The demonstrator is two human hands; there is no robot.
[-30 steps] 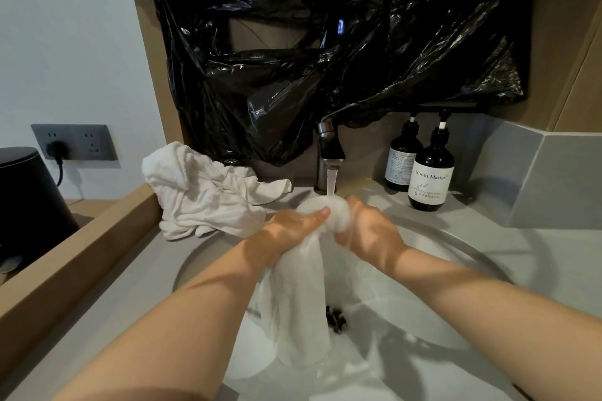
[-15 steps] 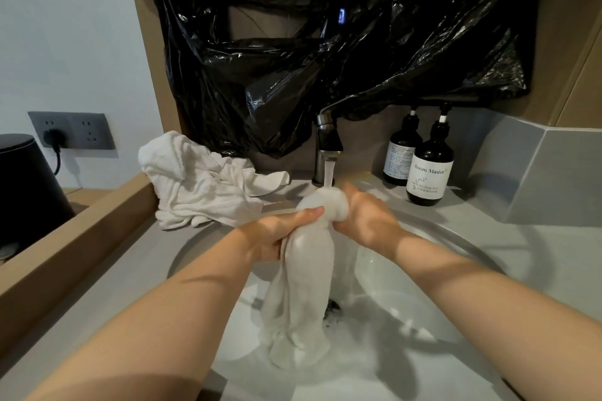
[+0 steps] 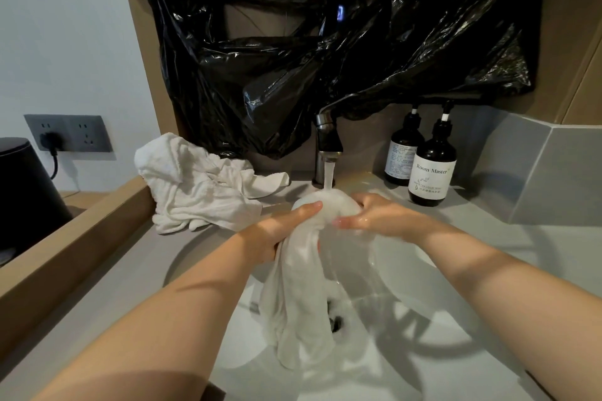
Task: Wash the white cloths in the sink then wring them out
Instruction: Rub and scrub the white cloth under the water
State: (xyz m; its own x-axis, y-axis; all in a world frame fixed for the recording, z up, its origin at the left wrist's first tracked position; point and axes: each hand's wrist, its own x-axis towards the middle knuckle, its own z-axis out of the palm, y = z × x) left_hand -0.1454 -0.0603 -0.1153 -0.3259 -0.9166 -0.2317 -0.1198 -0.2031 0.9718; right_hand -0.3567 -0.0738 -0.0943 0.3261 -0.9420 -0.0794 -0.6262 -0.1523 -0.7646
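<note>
Both hands are closed on 1 wet white cloth [image 3: 299, 296] over the sink [image 3: 433, 273]. The left hand [image 3: 277, 238] wraps it from the 9 o'clock side, fingers curled round the gathered part and thumb lying along the top. The right hand [image 3: 374, 218] grips the same bunched top from the 3 o'clock side, wet and shiny, with its fingers tucked behind the fabric. The bunch sits right under the tap [image 3: 327, 146], at the 12 o'clock edge of the basin, and the stream of water [image 3: 329, 177] lands on it. The rest of the cloth hangs down into the basin as a twisted tail, its lower end just at 9 o'clock of the drain [image 3: 335, 324]. Water runs off it in a clear sheet below the right hand.

A heap of white cloths [image 3: 202, 189] lies on the grey table [image 3: 553, 254] at 10 o'clock from the sink, its edge reaching the rim. At 1 o'clock, 2 dark pump bottles stand just beside each other: the front bottle [image 3: 431, 172] labelled "Room Master" and the back bottle [image 3: 402, 156]. A black plastic bag [image 3: 325, 42] covers the wall behind the tap. Far off at 9 o'clock, a wall socket [image 3: 70, 133] holds a plug, with a dark round container [image 3: 26, 182] below it.
</note>
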